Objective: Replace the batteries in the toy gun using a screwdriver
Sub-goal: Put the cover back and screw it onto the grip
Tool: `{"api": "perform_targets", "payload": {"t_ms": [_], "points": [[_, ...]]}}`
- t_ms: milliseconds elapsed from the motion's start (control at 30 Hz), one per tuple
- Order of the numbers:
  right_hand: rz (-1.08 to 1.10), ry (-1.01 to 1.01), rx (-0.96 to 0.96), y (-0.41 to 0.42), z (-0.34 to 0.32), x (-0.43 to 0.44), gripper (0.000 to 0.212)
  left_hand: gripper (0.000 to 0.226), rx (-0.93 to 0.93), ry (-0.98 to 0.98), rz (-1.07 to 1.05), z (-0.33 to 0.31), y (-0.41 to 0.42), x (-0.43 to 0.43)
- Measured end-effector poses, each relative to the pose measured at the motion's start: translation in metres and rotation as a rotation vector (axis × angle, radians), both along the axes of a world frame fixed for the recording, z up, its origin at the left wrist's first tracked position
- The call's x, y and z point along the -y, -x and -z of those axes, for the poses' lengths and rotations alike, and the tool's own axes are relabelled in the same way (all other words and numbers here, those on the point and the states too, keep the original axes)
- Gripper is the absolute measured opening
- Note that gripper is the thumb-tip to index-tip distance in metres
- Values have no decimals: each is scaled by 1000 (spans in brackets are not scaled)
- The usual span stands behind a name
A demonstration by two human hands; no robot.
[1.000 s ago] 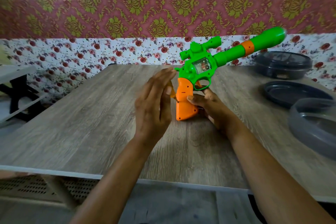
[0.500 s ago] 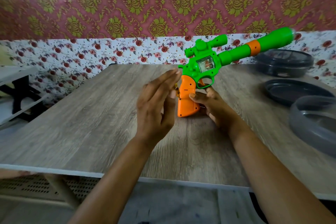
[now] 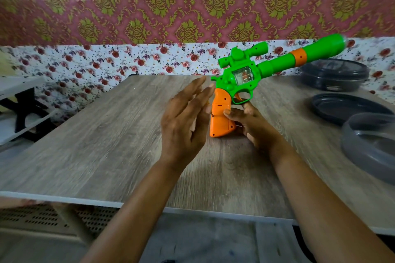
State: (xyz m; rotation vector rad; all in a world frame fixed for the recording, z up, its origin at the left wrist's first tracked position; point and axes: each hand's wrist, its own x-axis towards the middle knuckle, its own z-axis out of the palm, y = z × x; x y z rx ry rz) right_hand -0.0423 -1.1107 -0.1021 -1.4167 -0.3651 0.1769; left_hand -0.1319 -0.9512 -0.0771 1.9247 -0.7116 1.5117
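Toy gun (image 3: 241, 74), barrel slanting up-right, stands clasped low by the right hand (image 3: 252, 126), its orange grip (image 3: 220, 123) just beside the straight, released fingers of the left hand (image 3: 183, 121).

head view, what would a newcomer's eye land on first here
The bright green and orange toy gun stands on its grip on the table, barrel slanting up to the right. The right hand holds the grip; the left hand is open beside it. Grey dishes sit far right.
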Motion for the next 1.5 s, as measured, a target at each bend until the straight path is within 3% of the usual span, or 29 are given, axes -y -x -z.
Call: {"api": "perform_targets", "payload": {"t_ms": [100,267,533,733,900,1033,1300,1500], "points": [[-2,8,2,2,-2,0,50,24,22,22,-6,1,-3,-2],[14,0,-24,2,-1,-1,48,40,-27,-20,-59,0,0,0],[1,42,-11,0,-1,0,49,22,-7,19,-35,2,-3,-2],[9,56,-14,-1,-1,0,44,33,-9,47,-69,1,-1,0],[-3,53,-14,1,-2,0,32,28,-21,70,-50,1,0,0],[0,53,-4,2,-2,0,40,21,-23,75,-6,0,0,-1],[-9,45,-9,2,-3,0,41,35,-108,72,-12,0,0,1],[-23,47,9,2,-3,0,40,23,-24,82,-50,-1,-2,-2]]}}
